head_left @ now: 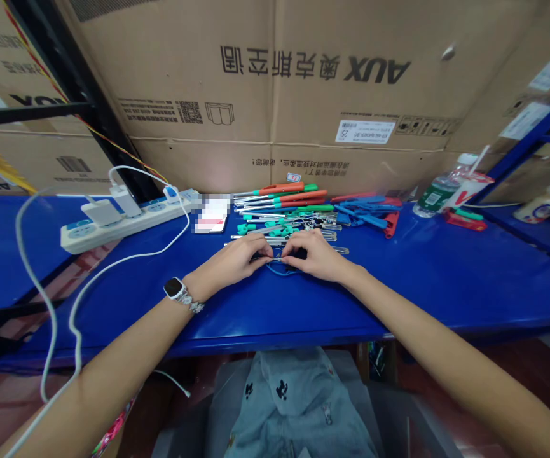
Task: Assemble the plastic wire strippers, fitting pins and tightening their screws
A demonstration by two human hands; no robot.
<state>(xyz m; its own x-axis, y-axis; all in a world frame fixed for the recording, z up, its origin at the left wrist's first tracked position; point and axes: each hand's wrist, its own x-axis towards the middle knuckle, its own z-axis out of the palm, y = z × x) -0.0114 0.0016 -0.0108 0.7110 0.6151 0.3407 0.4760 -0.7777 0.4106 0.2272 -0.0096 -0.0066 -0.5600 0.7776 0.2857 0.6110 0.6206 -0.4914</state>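
My left hand (pixel 248 256) and my right hand (pixel 316 256) meet over the blue table, fingertips almost touching. Both are closed in a pinch on a small, thin piece between them, too small to make out fully. A thin blue cord (pixel 281 273) curves beneath the fingertips, and it seems to run up to that piece. Just beyond the hands lie thin metal rods with clear ends (pixel 341 250) and several teal plastic parts (pixel 246 228). Farther back are orange-handled tools (pixel 301 198) with metal shafts. Blue plastic pieces (pixel 363 213) are heaped to the right.
A white power strip (pixel 126 224) with plugs and a trailing white cable (pixel 155 256) sits at left, near a phone (pixel 212 215). A bottle (pixel 439 191) and a cup (pixel 470 189) stand at right. Cardboard (pixel 303 127) walls off the back of the blue table (pixel 265 318).
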